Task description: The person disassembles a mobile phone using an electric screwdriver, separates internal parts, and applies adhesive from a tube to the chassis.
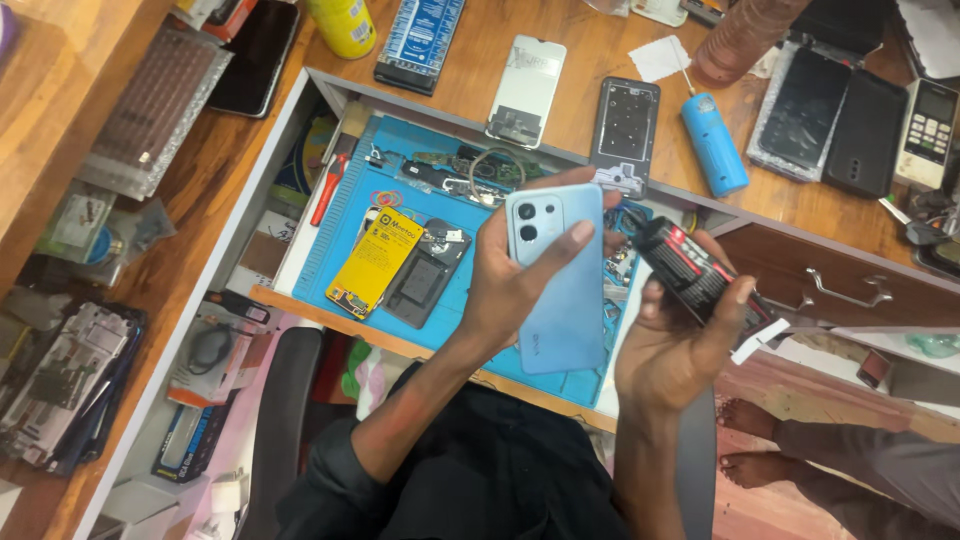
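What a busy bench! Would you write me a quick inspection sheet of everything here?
Surface: wooden desk with an open drawer lined by a blue mat.
Job's things: light blue phone, back and camera up; black glue tube, its tip at the phone's right edge.
Clutter: yellow battery and dark phone part on the mat; white back cover, black frame and blue cylinder on the desk.
Grippers: left hand holds the phone; right hand holds the tube.
Cables: nothing seen.
Surroundings: another person's bare feet on the floor, at right.
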